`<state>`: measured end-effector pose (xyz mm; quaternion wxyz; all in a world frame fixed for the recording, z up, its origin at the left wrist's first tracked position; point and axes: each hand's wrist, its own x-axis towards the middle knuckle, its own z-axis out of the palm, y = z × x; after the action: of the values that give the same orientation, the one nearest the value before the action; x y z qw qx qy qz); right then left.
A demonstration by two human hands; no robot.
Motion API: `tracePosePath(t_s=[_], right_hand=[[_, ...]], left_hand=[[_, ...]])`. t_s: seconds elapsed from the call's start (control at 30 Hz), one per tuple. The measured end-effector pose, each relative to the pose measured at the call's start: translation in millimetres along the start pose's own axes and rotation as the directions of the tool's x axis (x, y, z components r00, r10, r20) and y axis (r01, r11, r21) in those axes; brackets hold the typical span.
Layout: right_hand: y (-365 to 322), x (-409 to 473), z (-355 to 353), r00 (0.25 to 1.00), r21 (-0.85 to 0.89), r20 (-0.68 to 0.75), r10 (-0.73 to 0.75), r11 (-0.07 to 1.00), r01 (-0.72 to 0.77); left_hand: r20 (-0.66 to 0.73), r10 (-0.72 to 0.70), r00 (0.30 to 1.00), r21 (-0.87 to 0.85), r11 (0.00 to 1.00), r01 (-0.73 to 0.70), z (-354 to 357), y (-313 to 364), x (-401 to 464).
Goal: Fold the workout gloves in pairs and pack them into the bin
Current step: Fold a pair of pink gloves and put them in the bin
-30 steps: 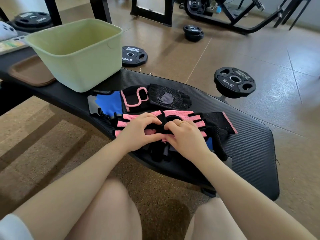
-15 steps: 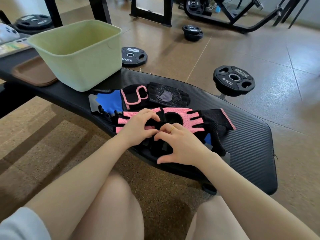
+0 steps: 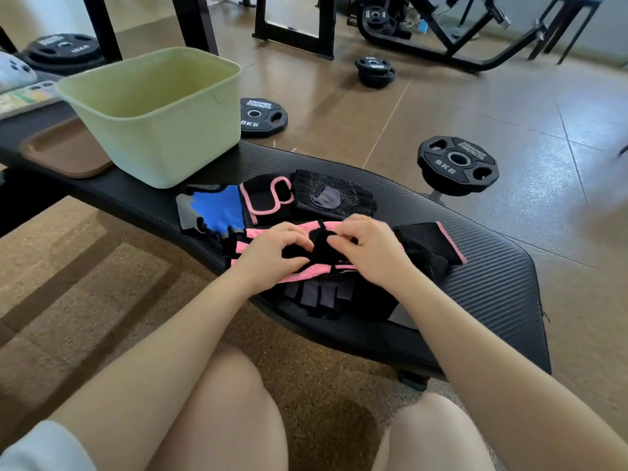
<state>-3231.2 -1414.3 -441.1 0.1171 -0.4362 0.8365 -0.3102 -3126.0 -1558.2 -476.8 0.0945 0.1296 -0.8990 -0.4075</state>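
Your left hand (image 3: 272, 254) and right hand (image 3: 370, 253) both pinch the pink-and-black glove (image 3: 306, 270) on the desk (image 3: 492, 287), near its front edge. Three more gloves lie behind it: one blue (image 3: 217, 209), one pink-trimmed (image 3: 263, 198), one black (image 3: 334, 198). One green bin (image 3: 176, 137) stands behind them.

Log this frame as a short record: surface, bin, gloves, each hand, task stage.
surface: black mat
bin: green bin, on the mat, no gloves visible inside
gloves being worked: pink-and-black gloves, on the mat
loose gloves: blue glove, black glove, lying between the bin and the hands
left hand: pinching the pink-and-black gloves
right hand: pinching the same gloves
stage: folding, nothing packed yet
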Motion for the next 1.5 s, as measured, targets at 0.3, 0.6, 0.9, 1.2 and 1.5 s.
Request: tracePosePath(t_s=[0.3,0.6,0.9,1.2,1.5], right_hand=[[4.0,24.5,23.1,0.991,-0.124,-0.055,0.121,0.984,-0.127],[2.1,38.6,24.1,0.964,-0.365,-0.028,0.264,0.895,-0.256],[20.2,14.0,-26.9,0.924,0.08,-0.348,0.158,0.987,-0.139],[10.4,28.6,-5.6,0.989,-0.184,0.143,0.04,0.983,-0.013],[-15.2,64.7,-24.4,0.997,-0.341,0.022,-0.067,0.938,0.071]], left_hand=[[0.015,-0.064,0.998,-0.144,0.987,0.066,-3.4,-1.7,-0.8],[-0.009,0.036,0.999,0.287,0.957,-0.032,2.1,3.5,11.8],[0.012,0.011,1.0,0.085,0.996,-0.012,-43.0,20.5,28.3],[0.166,-0.2,0.966,0.551,0.831,0.077,-22.9,24.4,61.2],[0.112,-0.009,0.994,0.094,0.996,-0.002,-75.5,33.9,50.1]])
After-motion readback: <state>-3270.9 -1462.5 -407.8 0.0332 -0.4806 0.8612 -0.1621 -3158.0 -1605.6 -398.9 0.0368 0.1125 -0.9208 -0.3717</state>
